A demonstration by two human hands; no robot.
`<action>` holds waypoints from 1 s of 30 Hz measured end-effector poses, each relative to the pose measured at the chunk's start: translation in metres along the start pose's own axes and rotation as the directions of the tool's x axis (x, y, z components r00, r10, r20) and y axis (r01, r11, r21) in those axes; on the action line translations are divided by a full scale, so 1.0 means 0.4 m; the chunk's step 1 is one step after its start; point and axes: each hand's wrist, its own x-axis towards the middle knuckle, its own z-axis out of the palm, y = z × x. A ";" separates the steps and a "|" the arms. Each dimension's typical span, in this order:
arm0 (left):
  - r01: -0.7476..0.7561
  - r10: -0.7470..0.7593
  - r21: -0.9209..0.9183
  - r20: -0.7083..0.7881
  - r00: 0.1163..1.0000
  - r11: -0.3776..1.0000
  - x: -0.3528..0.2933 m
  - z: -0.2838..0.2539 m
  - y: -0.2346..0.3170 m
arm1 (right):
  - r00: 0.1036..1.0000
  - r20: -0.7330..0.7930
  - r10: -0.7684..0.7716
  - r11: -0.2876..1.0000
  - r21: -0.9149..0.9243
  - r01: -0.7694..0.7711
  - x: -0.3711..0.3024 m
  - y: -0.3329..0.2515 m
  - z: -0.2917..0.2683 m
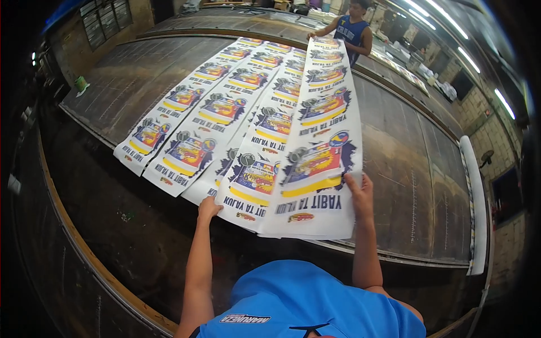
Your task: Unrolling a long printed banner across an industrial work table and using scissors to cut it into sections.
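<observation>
A long white printed sheet [319,152] with rows of repeated blue, red and yellow designs runs from my side of the table to the far side. My left hand [210,209] pinches its near left corner. On its right edge, my right hand [360,188] has the thumb over the print and the fingers behind. The sheet's right half is lifted and bends up along a lengthwise crease. More strips of the same print, a left strip [183,97] and a middle strip [222,107], lie flat beside it. Whether it is paper or cloth I cannot tell.
Across the dark table [394,169], a person in a blue sleeveless top [354,31] grips the sheet's far end. A white roll [473,208] lies along the right edge. A green container [81,84] sits at the far left. More long tables stand behind.
</observation>
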 end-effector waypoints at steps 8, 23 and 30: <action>0.059 -0.059 -0.006 -0.144 0.988 0.998 0.051 -0.131 -0.174 | 0.979 0.034 0.203 0.963 0.174 -0.205 -0.055 0.383 0.298; -0.101 0.119 0.079 -0.262 0.958 0.992 0.074 -0.129 -0.212 | 0.849 0.119 0.514 0.775 -0.490 -0.400 -0.144 0.745 0.365; -0.157 0.166 0.071 -0.138 0.977 0.985 0.137 -0.123 -0.232 | 0.854 -0.087 0.513 0.624 -0.646 -0.440 -0.153 0.823 0.316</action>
